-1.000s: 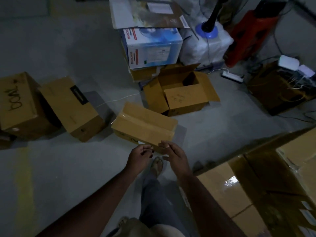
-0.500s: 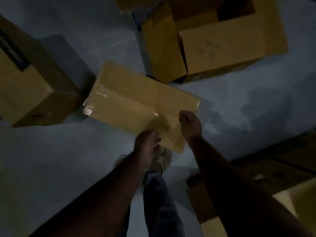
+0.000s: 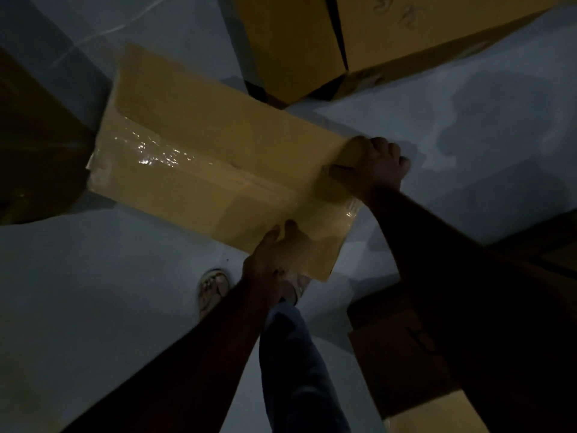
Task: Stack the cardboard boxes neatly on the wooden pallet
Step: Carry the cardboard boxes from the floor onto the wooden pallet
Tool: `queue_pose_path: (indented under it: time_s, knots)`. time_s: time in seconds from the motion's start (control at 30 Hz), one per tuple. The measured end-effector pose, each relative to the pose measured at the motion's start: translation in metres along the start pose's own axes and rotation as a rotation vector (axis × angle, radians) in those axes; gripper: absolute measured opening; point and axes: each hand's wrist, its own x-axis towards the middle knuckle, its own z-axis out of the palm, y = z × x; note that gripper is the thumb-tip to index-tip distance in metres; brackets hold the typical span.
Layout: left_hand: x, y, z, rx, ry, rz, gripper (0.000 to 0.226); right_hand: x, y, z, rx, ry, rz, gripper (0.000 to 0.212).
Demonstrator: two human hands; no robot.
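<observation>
Bare grey floor (image 3: 78, 307) lies open near left, and another bare patch spreads far right of the taped cardboard box (image 3: 218, 170). An open carton (image 3: 359, 42) crowds the box's far edge, a dark box (image 3: 34, 145) blocks its left end, and a third box (image 3: 402, 348) stands near right. A sandalled foot (image 3: 212, 292) sits just near the taped box.

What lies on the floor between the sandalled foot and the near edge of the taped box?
In the head view, only bare grey floor separates the sandalled foot from the taped box.
</observation>
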Motion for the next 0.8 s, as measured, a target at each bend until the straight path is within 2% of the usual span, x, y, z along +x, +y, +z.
queue_pose_path:
  time_s: [0.03, 0.1, 0.13, 0.17, 0.23, 0.3, 0.37, 0.43, 0.53, 0.7, 0.8]
  knots:
    - [-0.011, -0.002, -0.007, 0.048, 0.077, 0.048, 0.051, -0.006, -0.002, -0.003, 0.073, 0.026, -0.006, 0.082]
    - [-0.038, -0.001, -0.025, 0.175, 0.204, 0.103, 0.083, -0.023, -0.01, -0.011, 0.367, 0.045, -0.013, 0.071]
    - [-0.05, 0.003, -0.041, 0.166, 0.249, 0.161, 0.088, -0.036, -0.017, -0.017, 0.531, 0.011, 0.019, 0.064]
    - [-0.055, 0.005, -0.061, 0.133, 0.253, 0.224, 0.085, -0.053, -0.024, -0.025, 0.648, -0.033, 0.071, 0.052]
    - [-0.091, 0.017, -0.087, 0.098, 0.222, 0.243, 0.077, -0.092, -0.033, -0.044, 0.774, -0.058, 0.126, 0.031]
    - [-0.146, 0.041, -0.105, 0.098, 0.098, 0.35, 0.068, -0.14, -0.043, -0.067, 0.91, -0.055, 0.177, 0.016]
    - [-0.199, 0.065, -0.117, 0.19, -0.039, 0.469, 0.054, -0.194, -0.053, -0.092, 1.115, -0.027, 0.246, 0.021]
    - [-0.245, 0.085, -0.127, 0.235, -0.132, 0.464, 0.046, -0.254, -0.063, -0.119, 1.289, -0.015, 0.304, 0.029]
    - [-0.313, 0.102, -0.144, 0.355, -0.233, 0.444, 0.044, -0.352, -0.075, -0.16, 1.414, 0.023, 0.368, 0.031]
    - [-0.415, 0.096, -0.167, 0.591, -0.332, 0.554, 0.062, -0.503, -0.081, -0.199, 1.63, 0.311, 0.453, 0.01]
    - [-0.473, 0.066, -0.176, 0.686, -0.384, 0.666, 0.069, -0.587, -0.075, -0.208, 1.708, 0.444, 0.509, 0.028]
